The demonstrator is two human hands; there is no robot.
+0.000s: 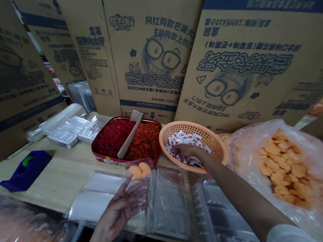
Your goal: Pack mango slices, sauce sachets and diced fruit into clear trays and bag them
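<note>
Here, cartons [153, 48] lean behind a wooden table [60, 179] holding plastic trays [166, 202].

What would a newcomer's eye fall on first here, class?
Tall cardboard cartons with blue bands and cartoon bespectacled faces lean behind the wooden table. On it, a red rectangular tray holds red and orange dried pieces, beside a round orange plastic basket of white sachets, where the right hand reaches.

My right hand [186, 151] reaches into an orange plastic basket [210, 138] of small white sachets [186, 143] near the tabletop's back edge; my left hand [120, 209] touches clear plastic packaging [100, 194] beneath two dried mango pieces [136, 171].
</note>
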